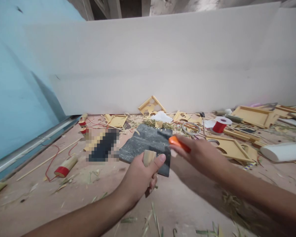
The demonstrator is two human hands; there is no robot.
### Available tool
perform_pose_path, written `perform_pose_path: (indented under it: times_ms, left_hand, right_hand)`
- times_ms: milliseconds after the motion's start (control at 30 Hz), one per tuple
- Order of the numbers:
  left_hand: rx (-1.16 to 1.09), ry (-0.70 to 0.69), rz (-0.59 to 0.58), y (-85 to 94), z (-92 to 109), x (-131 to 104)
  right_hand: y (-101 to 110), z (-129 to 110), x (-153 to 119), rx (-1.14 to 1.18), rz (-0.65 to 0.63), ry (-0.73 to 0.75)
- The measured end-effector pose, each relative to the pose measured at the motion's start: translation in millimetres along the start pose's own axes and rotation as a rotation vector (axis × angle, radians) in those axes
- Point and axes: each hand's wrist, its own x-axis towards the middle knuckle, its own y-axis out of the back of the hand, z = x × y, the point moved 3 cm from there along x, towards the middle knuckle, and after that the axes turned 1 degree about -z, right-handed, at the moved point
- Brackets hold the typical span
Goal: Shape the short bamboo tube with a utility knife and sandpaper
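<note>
My left hand [140, 171] is closed around a short pale piece of bamboo or wood [149, 157], its end showing above the fingers. In my right hand [196, 149] is an orange-handled knife [179, 144]. Its dark, blurred blade points left, above the bamboo piece and apart from it. Beneath both hands lies a dark grey, scuffed sheet [143, 140], partly hidden by them.
A red-wound spool [220, 125], a wire ring [191, 128] and light wooden frames [233, 148] lie to the right. At left is a red-banded bamboo tube [66, 165] with red cord. Shavings litter the surface; a white panel [162, 65] stands behind.
</note>
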Motion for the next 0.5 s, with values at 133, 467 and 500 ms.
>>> perform_pose_path:
  times_ms: [133, 467, 500]
  left_hand:
    - [-0.003, -0.011, -0.035, 1.4, -0.2, -0.1]
    - [0.039, -0.088, -0.162, 3.3, 8.0, -4.6]
    - [0.043, -0.081, -0.15, 3.1, 8.2, -4.8]
  right_hand:
    - [14.3, 7.7, 5.1, 0.104, -0.017, -0.007]
    - [7.4, -12.1, -5.0, 0.291, -0.337, 0.306]
    - [7.0, -13.8, -6.3, 0.281, -0.332, 0.297]
